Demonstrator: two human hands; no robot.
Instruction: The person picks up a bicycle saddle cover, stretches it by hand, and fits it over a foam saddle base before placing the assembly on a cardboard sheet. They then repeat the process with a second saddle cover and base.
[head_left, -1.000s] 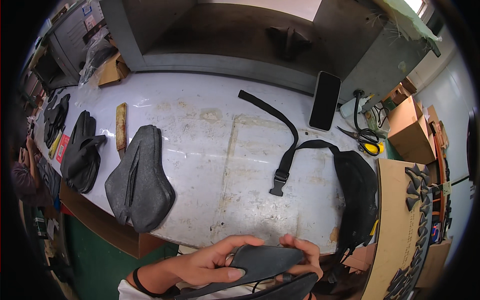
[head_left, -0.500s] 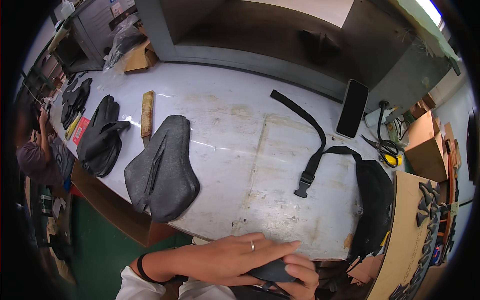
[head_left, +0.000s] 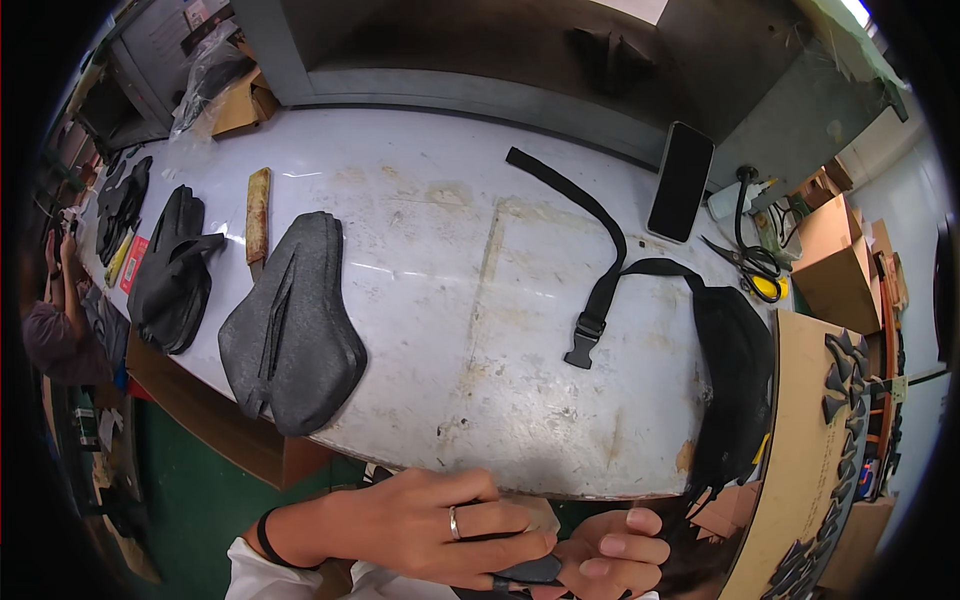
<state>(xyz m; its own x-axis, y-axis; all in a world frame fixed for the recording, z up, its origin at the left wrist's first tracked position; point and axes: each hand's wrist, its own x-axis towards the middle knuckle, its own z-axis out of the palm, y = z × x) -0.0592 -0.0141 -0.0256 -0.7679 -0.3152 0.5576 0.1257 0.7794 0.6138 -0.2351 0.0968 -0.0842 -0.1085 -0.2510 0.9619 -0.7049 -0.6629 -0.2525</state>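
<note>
Below the table's near edge, both hands are on a small dark rubbery-looking piece [head_left: 535, 570], much of it hidden by fingers. My left hand [head_left: 430, 530], with a ring and a black wristband, bends its fingers over the piece. Under its fingertips a pale patch shows that I cannot make out. My right hand [head_left: 615, 555] has curled fingers and grips the piece's right end. Beyond them lies a dark grey saddle-shaped piece [head_left: 300, 330] with a long slot. To the right, a black waist pouch [head_left: 735, 370] rests with its strap and buckle [head_left: 583, 345] spread out.
Further left on the white table [head_left: 420, 280] are a knife with a worn handle [head_left: 258, 215] and another dark saddle-shaped piece [head_left: 175, 275]. A phone [head_left: 682, 182], scissors [head_left: 755, 268] and a cardboard sheet [head_left: 790, 430] with small dark pieces line the right. A person [head_left: 65, 330] is far left.
My left hand has shifted left and its flat fingers have bent over the piece. My right hand has moved slightly right, its fingers more in view. The whole view has shifted a little.
</note>
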